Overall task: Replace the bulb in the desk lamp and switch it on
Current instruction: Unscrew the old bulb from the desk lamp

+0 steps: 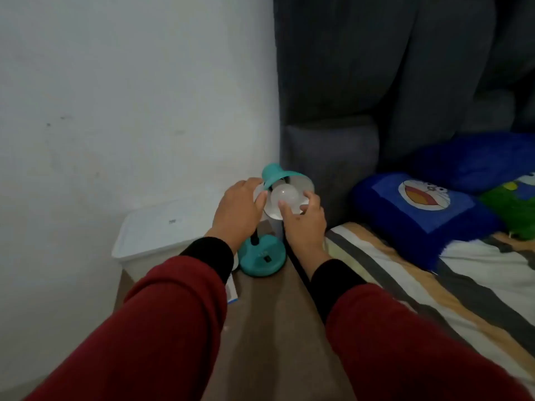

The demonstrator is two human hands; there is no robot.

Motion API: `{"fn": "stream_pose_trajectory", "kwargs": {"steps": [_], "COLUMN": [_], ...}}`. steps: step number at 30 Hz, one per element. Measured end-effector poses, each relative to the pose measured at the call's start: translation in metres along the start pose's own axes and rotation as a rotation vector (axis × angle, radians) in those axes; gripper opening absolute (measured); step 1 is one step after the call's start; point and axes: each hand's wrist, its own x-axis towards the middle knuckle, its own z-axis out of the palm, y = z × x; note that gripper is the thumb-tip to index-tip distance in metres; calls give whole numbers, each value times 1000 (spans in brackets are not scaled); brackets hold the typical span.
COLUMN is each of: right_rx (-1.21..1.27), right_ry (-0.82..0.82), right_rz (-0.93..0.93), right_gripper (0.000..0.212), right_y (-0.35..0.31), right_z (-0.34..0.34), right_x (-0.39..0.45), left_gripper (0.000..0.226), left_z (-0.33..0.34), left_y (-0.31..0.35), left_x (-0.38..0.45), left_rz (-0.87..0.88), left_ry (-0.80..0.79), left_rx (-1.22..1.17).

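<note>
A teal desk lamp stands on a brown wooden table, its round base (262,257) bearing a black switch. Its shade (275,175), white inside, is tilted toward me. A white round bulb (285,193) sits in the shade and is unlit. My left hand (238,211) grips the shade's left rim. My right hand (302,219) has its thumb and fingers wrapped around the bulb from below and the right. Both arms wear red sleeves with black cuffs.
A white lidded plastic box (157,230) stands to the left of the lamp against the white wall. A small white and blue carton (231,290) lies under my left forearm. On the right is a bed with a striped sheet (428,287), a blue cartoon pillow (422,209) and a grey headboard (330,157).
</note>
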Motion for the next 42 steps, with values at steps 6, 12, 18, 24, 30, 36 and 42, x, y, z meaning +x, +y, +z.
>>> {"fn": "stream_pose_trajectory", "kwargs": {"steps": [6, 12, 18, 24, 30, 36, 42], "right_rx": [255, 230, -11, 260, 32, 190, 186], "right_ry": [15, 34, 26, -5, 60, 9, 39], "right_rz": [193, 117, -113, 160, -34, 208, 170], "right_gripper": [64, 58, 63, 72, 71, 64, 83], "right_y": [12, 12, 17, 14, 9, 9, 9], "right_z": [30, 35, 28, 35, 34, 35, 37], "right_x": [14, 23, 23, 19, 19, 22, 17], "left_gripper": [35, 33, 32, 32, 31, 31, 31], "left_z": [20, 26, 27, 26, 25, 26, 27], "left_y": [-13, -17, -14, -13, -14, -13, -13], "left_x": [18, 21, 19, 19, 19, 19, 18], "left_rz": [38, 1, -15, -23, -22, -37, -32], "left_ry": [32, 85, 84, 79, 89, 92, 95], "left_rx": [-146, -241, -269, -269, -269, -250, -255]}}
